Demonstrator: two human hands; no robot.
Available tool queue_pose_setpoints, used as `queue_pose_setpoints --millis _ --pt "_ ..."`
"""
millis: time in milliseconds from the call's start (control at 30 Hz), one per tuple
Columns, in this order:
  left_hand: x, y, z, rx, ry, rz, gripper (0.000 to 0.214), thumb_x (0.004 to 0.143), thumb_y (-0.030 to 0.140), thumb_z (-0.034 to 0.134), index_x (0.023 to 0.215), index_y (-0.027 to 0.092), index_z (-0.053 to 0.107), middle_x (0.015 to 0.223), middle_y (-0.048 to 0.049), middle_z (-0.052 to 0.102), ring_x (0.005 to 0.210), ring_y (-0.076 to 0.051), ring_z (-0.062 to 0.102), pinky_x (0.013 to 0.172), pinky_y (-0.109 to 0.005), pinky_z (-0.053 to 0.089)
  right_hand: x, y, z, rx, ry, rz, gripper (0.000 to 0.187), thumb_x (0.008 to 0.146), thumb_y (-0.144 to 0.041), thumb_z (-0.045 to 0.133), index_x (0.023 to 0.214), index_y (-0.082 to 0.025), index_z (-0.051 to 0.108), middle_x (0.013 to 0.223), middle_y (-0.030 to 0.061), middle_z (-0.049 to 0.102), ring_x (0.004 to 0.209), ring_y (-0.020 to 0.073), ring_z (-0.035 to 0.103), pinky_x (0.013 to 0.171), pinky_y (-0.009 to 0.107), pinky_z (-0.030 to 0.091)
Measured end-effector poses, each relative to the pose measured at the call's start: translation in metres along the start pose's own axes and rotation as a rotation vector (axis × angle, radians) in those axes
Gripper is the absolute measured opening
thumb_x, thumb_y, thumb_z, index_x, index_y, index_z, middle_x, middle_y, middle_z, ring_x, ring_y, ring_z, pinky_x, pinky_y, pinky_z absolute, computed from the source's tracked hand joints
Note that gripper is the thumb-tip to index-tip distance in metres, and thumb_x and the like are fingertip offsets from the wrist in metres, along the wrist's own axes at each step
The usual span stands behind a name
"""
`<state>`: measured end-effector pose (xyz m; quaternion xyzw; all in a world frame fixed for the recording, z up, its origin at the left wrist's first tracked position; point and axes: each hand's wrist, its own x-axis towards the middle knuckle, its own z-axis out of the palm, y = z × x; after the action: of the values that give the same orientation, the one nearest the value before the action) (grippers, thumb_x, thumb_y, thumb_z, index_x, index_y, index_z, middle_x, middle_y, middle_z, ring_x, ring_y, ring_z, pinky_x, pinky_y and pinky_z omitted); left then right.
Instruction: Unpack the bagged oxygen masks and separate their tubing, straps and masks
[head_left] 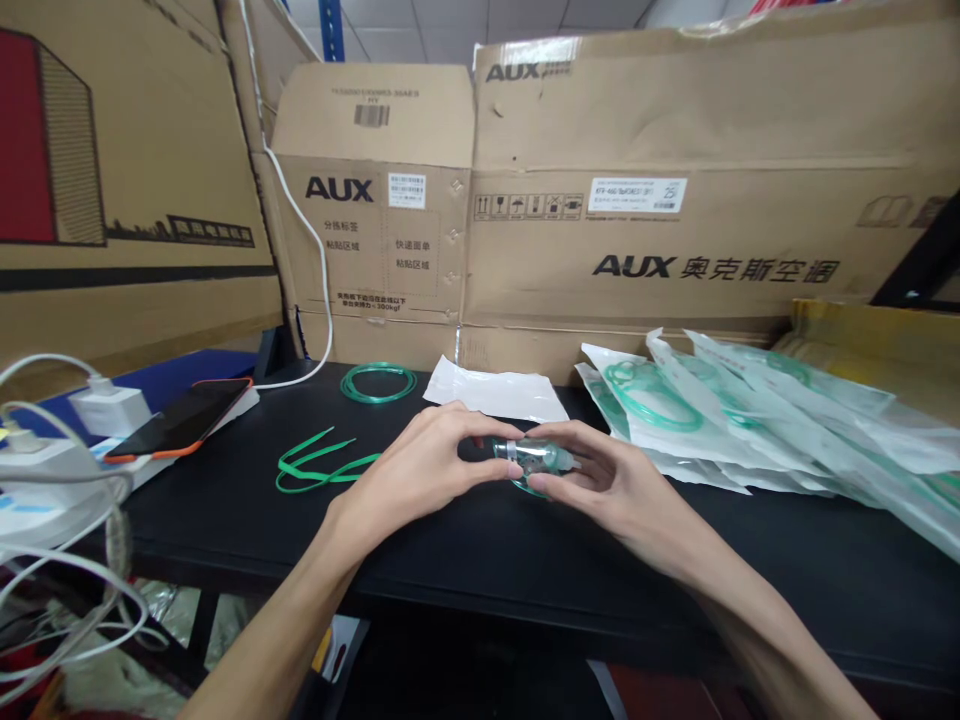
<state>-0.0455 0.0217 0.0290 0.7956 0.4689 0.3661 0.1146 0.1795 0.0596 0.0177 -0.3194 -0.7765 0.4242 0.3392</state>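
Between my two hands is a clear, greenish nebulizer cup, held on its side just above the black table. My left hand pinches its left end between thumb and fingers. At the right end, my right hand closes thumb and fingers around the cup near its pale nozzle. A clear green curved part shows under the cup, mostly hidden by my fingers. Left of my left hand lies a green elastic strap. Behind it rests a coil of green tubing. A white wrapper lies beyond my hands.
Several sealed packs with green tubing are piled on the right of the black table. A phone, white chargers and tangled cables occupy the left. Large cardboard boxes stand along the back.
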Motion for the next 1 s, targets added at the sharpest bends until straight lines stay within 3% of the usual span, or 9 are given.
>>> queue_pose_setpoints --millis 333,533,733,1000 --pt "0.002 -0.005 0.006 0.03 0.044 0.058 0.034 0.09 0.041 0.071 0.123 0.031 0.072 0.115 0.002 0.076 0.107 -0.019 0.065 0.097 -0.032 0.046 -0.002 -0.003 0.001 -0.083 0.089 0.029 0.036 0.086 -0.044 0.073 0.116 -0.025 0.066 0.104 0.0011 0.071 0.085 0.0174 0.068 0.08 0.034 0.056" --pt "0.003 -0.005 0.004 -0.022 0.02 -0.005 0.033 0.089 0.044 0.071 0.12 0.032 0.073 0.11 0.0039 0.076 0.106 -0.019 0.067 0.094 -0.031 0.048 -0.001 -0.002 0.0 -0.124 0.08 0.017 0.039 0.089 -0.048 0.068 0.122 -0.027 0.066 0.11 0.0012 0.072 0.097 0.02 0.069 0.086 0.035 0.053" --pt "0.003 -0.002 0.004 -0.037 0.011 0.001 0.029 0.09 0.039 0.071 0.118 0.031 0.072 0.109 0.0052 0.076 0.106 -0.018 0.067 0.094 -0.029 0.047 -0.003 -0.002 0.001 -0.261 0.135 0.004 0.033 0.09 -0.052 0.065 0.116 -0.031 0.068 0.11 -0.002 0.072 0.091 0.019 0.067 0.083 0.034 0.051" --pt "0.004 -0.002 0.005 -0.072 -0.004 0.059 0.028 0.088 0.027 0.074 0.115 0.027 0.07 0.11 0.0034 0.072 0.097 -0.015 0.065 0.089 -0.027 0.047 -0.001 0.012 0.001 -0.52 0.028 -0.01 0.028 0.092 -0.041 0.064 0.119 -0.033 0.062 0.116 -0.0014 0.07 0.101 0.0224 0.066 0.089 0.037 0.049"
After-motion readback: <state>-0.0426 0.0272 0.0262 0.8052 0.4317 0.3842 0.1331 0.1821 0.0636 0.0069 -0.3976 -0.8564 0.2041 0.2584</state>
